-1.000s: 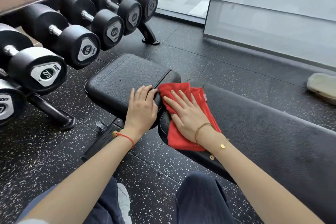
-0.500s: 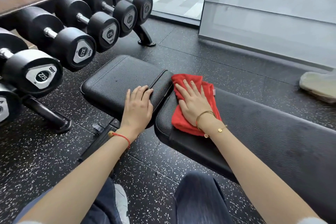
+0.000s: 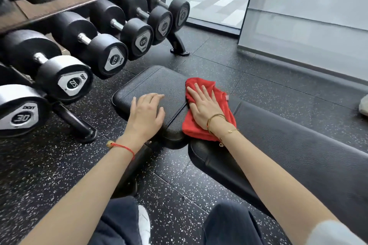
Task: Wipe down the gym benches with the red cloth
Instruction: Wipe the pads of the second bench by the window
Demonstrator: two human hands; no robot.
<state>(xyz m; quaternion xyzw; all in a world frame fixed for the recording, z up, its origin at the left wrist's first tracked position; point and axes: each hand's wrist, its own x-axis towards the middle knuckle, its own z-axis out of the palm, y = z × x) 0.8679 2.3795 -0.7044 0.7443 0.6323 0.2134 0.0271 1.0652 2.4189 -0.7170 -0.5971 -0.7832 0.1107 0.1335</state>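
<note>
Red cloth (image 3: 207, 123): soft, crumpled, across the gap between two black grained pads of the surface (image 3: 298, 153).
Right hand (image 3: 205, 105): fingers straight, pressed flat on cloth.
Left hand (image 3: 146, 114): fingers relaxed, resting on small pad.
Dumbbells (image 3: 111, 53): round, rubbery, racked beside.
Floor (image 3: 39, 165): speckled black.

Under your right grip (image 3: 203, 105) lies a red cloth (image 3: 201, 127); the bench (image 3: 298, 145) is pebbled black, the floor (image 3: 39, 175) beside your left grip (image 3: 145, 113) black, white-speckled.
</note>
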